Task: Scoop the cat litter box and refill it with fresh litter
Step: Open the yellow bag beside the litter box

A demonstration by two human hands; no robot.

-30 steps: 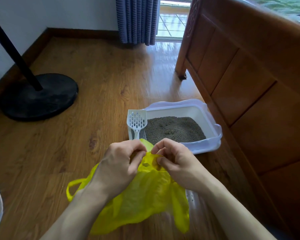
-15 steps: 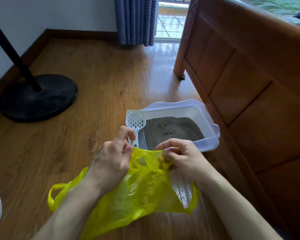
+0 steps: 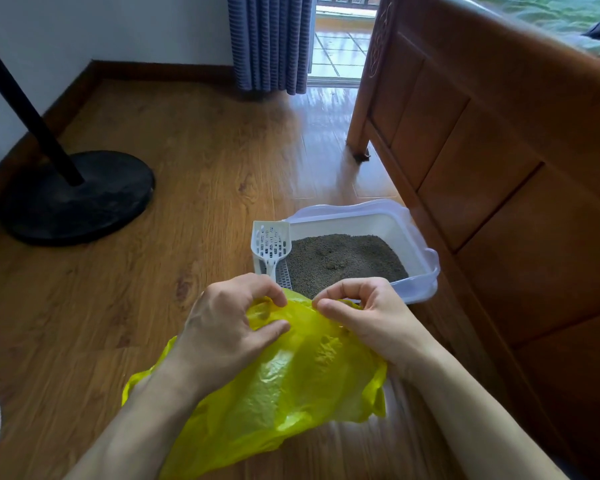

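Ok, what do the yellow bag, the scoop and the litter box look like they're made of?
Yellow bag: thin glossy plastic film, going by its crinkles, shine and slight translucency. Scoop: rigid white plastic, matte, with moulded slots. Litter box: hard plastic, with a white inner wall and a pale, semi-translucent rim. The litter looks like fine grey-brown granules; the exact type can't be told.

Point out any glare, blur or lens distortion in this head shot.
Head view: daylight from the balcony door glares on the wooden floor; wide-angle lens bends the bed frame and black stand pole; the yellow bag and floor beside its lower right edge smear with motion blur.
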